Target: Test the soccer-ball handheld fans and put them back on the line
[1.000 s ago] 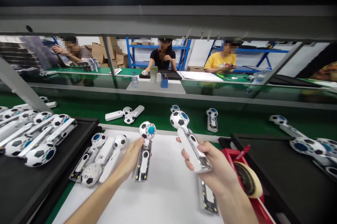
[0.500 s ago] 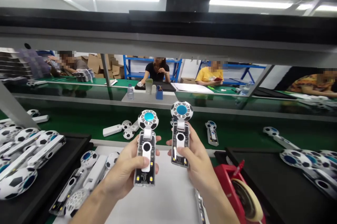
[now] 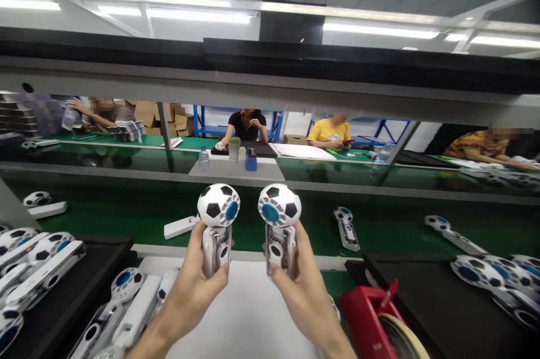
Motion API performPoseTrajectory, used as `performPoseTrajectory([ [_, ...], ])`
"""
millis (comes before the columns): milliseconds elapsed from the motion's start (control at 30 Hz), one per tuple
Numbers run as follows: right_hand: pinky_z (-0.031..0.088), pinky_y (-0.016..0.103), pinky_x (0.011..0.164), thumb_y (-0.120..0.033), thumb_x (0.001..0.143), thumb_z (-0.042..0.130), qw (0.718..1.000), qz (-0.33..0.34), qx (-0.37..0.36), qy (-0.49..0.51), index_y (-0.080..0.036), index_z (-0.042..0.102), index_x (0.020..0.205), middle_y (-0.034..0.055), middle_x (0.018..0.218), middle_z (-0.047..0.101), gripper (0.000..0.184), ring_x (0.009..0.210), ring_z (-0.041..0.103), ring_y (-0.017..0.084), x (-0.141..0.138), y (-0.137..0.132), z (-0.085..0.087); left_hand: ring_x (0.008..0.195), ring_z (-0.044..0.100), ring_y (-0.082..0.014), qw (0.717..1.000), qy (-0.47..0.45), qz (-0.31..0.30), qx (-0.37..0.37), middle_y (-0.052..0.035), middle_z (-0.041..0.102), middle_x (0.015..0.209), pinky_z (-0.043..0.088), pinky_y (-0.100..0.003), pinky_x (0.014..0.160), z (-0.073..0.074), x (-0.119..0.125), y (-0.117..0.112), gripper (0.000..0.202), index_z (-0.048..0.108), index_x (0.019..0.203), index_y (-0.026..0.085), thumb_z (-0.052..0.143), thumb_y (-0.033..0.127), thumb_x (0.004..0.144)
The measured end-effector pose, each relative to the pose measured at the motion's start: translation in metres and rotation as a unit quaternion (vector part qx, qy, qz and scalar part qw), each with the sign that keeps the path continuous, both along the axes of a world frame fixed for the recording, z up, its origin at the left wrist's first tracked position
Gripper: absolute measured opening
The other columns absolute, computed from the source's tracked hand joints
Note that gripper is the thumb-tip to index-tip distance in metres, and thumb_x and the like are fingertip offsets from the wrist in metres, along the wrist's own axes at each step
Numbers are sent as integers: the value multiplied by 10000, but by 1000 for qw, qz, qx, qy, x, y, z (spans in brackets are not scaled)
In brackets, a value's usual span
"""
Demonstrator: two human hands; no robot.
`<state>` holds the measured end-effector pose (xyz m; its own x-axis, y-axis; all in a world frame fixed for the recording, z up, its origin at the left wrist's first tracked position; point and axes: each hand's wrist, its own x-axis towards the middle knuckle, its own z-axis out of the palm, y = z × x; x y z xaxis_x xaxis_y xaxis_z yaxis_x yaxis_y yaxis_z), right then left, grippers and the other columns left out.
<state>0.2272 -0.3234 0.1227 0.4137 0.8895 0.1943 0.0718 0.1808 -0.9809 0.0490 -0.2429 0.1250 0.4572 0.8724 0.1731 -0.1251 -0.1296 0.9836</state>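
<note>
Left football-headed handheld device (image 3: 217, 230) and right football-headed handheld device (image 3: 279, 230) stand upright, side by side, apart, above the bench. Left hand (image 3: 194, 288): fingers wrap the handle, thumb pressed on it. Right hand (image 3: 304, 286): same grip. Below: white sheet (image 3: 248, 314). To the right: red tape dispenser (image 3: 365, 319), then black tray (image 3: 415, 286) bearing similar devices.

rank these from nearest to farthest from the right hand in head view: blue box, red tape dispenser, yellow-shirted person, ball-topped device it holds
1. Ball-topped device: in the right hand
2. Red tape dispenser: to its right
3. Blue box: ahead, slightly left
4. Yellow-shirted person: at the far bench
</note>
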Motion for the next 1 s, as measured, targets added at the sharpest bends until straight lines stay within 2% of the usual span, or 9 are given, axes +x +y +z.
performPoseTrajectory([
  [67, 508, 421, 918, -274, 840, 607, 997, 46, -12, 62, -349, 172, 1529, 95, 1403, 514, 819, 1195, 577, 277, 1, 1, 4, 834, 590, -176, 997, -43, -58, -34, -70, 593, 1070, 484, -280, 712, 0, 0, 2, 649, 354, 1361, 273, 713, 375, 830],
  [133, 527, 371, 780, -244, 823, 607, 988, 97, -14, 117, -313, 181, 1515, 79, 1154, 649, 815, 955, 650, 240, 3, 1, 8, 760, 599, -168, 982, -99, -139, -82, -50, 590, 988, 474, -270, 635, 3, -1, 4, 635, 416, 1306, 256, 757, 368, 783],
  [200, 510, 351, 719, -235, 801, 621, 980, 130, -11, 149, -277, 212, 1490, 36, 940, 675, 802, 798, 634, 214, 5, 2, 11, 735, 614, -165, 967, -134, -181, -120, -38, 589, 964, 469, -265, 613, 5, -1, 5, 617, 462, 1271, 254, 786, 331, 753],
  [267, 492, 340, 680, -241, 789, 634, 977, 141, -6, 160, -257, 244, 1466, 23, 872, 665, 782, 753, 612, 210, 7, 4, 12, 734, 629, -169, 958, -149, -200, -142, -35, 599, 958, 476, -273, 626, 5, -1, 6, 601, 493, 1261, 255, 796, 298, 743],
  [500, 494, 334, 657, -221, 790, 622, 981, 136, 0, 141, -249, 295, 1426, 30, 873, 668, 716, 747, 606, 207, 5, 3, 11, 710, 656, -174, 934, -201, -236, -176, -45, 625, 960, 484, -254, 577, 2, 4, 2, 539, 542, 1212, 257, 792, 222, 735],
  [633, 504, 335, 648, -211, 777, 625, 978, 154, 5, 144, -257, 250, 1472, 41, 916, 679, 791, 759, 621, 213, 5, 0, 13, 721, 658, -163, 937, -201, -229, -174, -61, 645, 1012, 490, -233, 571, 5, 6, -3, 507, 545, 1209, 257, 773, 204, 760],
  [767, 508, 315, 668, -208, 760, 697, 977, 170, 24, 130, -277, 268, 1481, 46, 1036, 664, 842, 775, 627, 193, 5, -4, 14, 757, 640, -153, 937, -190, -239, -169, -69, 631, 1087, 482, -212, 569, 7, 5, -4, 591, 542, 1237, 268, 804, 201, 712],
  [900, 517, 291, 702, -181, 800, 699, 971, 190, 35, 140, -333, 251, 1499, 14, 1041, 656, 844, 809, 632, 170, 5, -6, 12, 746, 644, -171, 944, -178, -220, -170, -45, 599, 1063, 485, -234, 562, 6, 3, -4, 684, 527, 1281, 297, 823, 202, 671],
  [1000, 533, 306, 727, -202, 835, 702, 971, 189, 36, 140, -330, 247, 1508, 29, 1083, 658, 823, 859, 642, 184, 6, -5, 9, 745, 656, -180, 945, -172, -222, -167, -39, 603, 1032, 500, -260, 593, 6, 2, -5, 636, 531, 1273, 298, 805, 212, 707],
])
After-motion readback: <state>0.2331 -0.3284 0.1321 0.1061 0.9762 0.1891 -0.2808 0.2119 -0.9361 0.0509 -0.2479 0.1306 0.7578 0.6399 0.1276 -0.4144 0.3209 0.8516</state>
